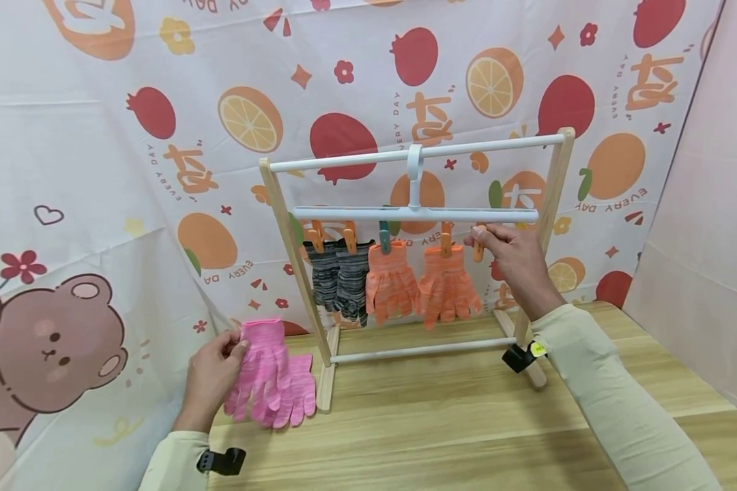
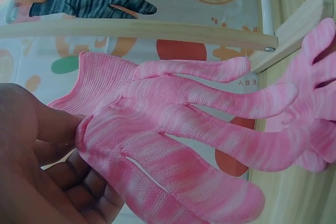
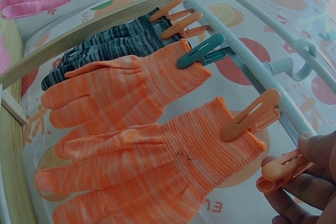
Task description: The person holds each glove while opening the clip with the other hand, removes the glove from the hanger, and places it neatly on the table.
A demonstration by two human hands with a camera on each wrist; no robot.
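Note:
My left hand (image 1: 216,368) pinches a pink glove (image 1: 264,361) at its cuff, so that its fingers hang down; the left wrist view shows thumb and fingers on the knit. Behind it a second pink glove (image 1: 299,392) lies on the table. At the hanger's right end my right hand (image 1: 518,262) pinches an orange clothespin (image 3: 283,170) between thumb and fingers. To its left, two orange gloves (image 1: 448,286) and two grey-black striped gloves (image 1: 339,276) hang from clips on the white hanger (image 1: 356,213). One clip is a green clothespin (image 3: 200,51); the other clips are orange.
The hanger hooks over the top bar (image 1: 491,145) of a wooden rack (image 1: 295,262), which stands on a wood-grain table (image 1: 417,423). A fruit-print curtain (image 1: 368,82) is behind it, and a bear-print cloth (image 1: 61,341) hangs at the left.

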